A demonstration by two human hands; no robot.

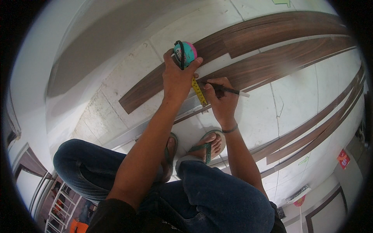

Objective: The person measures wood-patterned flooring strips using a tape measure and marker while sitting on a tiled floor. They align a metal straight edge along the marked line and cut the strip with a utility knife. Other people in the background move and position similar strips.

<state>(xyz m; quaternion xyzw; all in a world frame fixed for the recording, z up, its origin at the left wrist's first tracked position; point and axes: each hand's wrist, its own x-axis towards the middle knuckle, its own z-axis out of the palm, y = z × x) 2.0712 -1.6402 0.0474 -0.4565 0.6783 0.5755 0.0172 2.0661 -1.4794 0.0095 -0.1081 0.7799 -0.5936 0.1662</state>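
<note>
The left hand (177, 80) grips a teal tape measure (189, 53), whose yellow blade (199, 92) lies crosswise to the long brown plank (264, 64) at its left end, while the right hand (224, 103), pinching a dark pen (232, 90), is nearer the blade's free end

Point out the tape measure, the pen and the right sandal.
Tape measure (189, 52): head view, on its teal case.
Pen (230, 90): head view, on its dark barrel.
Right sandal (208, 152): head view, on its green strap.

Yellow tape markings (199, 92) illegibly small
</note>
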